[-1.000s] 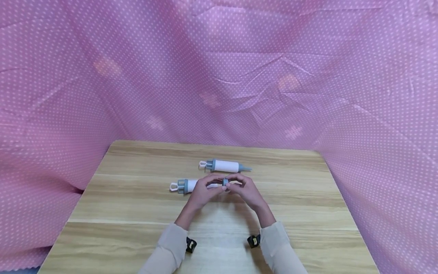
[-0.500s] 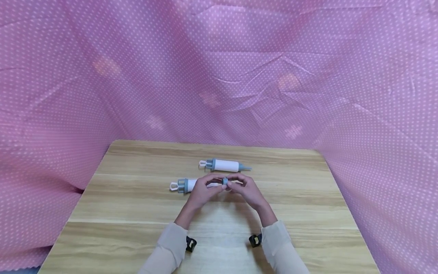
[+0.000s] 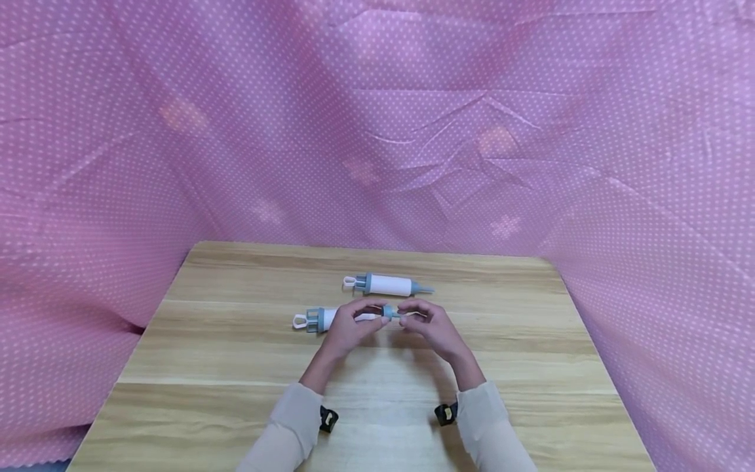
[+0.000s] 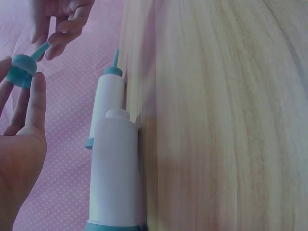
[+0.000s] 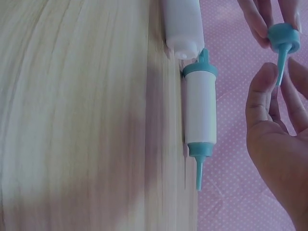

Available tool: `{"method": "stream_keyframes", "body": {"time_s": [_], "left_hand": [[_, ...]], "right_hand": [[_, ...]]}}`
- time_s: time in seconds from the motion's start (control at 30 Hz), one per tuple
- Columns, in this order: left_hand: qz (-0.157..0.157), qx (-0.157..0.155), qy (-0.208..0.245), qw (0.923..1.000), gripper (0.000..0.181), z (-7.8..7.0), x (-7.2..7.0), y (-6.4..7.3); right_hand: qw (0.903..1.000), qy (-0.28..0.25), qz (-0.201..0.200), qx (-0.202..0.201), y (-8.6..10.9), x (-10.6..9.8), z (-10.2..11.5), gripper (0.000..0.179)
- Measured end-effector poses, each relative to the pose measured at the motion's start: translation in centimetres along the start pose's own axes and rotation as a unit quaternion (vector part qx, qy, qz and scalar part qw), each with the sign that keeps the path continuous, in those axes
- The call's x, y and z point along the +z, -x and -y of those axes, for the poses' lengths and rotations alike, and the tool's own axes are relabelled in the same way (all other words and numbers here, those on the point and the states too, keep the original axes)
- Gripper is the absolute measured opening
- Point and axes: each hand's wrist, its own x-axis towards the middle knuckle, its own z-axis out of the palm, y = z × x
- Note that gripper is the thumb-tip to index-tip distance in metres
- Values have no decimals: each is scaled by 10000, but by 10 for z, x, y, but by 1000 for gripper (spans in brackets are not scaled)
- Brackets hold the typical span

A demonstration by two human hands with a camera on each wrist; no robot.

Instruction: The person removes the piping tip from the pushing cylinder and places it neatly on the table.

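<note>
Nozzle cap (image 3: 389, 312): pinched between my two hands above the table (image 3: 236, 341), spout pointing right.
Left hand (image 3: 348, 328): fingertips grip its round base.
Right hand (image 3: 433, 328): fingertips pinch its spout.
Open tube (image 3: 330, 319): lies just left, long axis left-right, mouth facing cap.

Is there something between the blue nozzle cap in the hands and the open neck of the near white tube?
Nothing visible. The blue nozzle cap, held by the left hand and right hand, sits apart from the open neck of the near white tube, with only air between.
</note>
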Motion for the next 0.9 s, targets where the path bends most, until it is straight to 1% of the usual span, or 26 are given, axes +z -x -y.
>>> {"method": "stream_keyframes", "body": {"time_s": [0.1,0.23,0.33,0.5,0.57,0.7,0.9], "left_hand": [[1,-19,53,10000,35,-1,0,0],[15,-45,17,10000,34,0,0,0],[23,-62,-62,10000,33,0,1,1],[48,-83,-84,9999,32,-21,4,9],[26,-89,-42,9999,32,-28,6,11],[-49,-87,-7,10000,30,-27,6,11],[-123,114,-132,9998,28,-27,7,11]], "right_hand": [[9999,147,-52,40,0,-2,0,30],[9995,224,-189,100,2,-5,-1,25],[9995,150,-268,102,4,-6,-1,23],[9991,1,-403,120,6,-8,-2,26],[9988,-30,-463,166,6,-8,-2,27],[9986,-159,-464,184,6,-9,-1,28],[9987,-401,-309,27,5,-10,-1,28]]}}
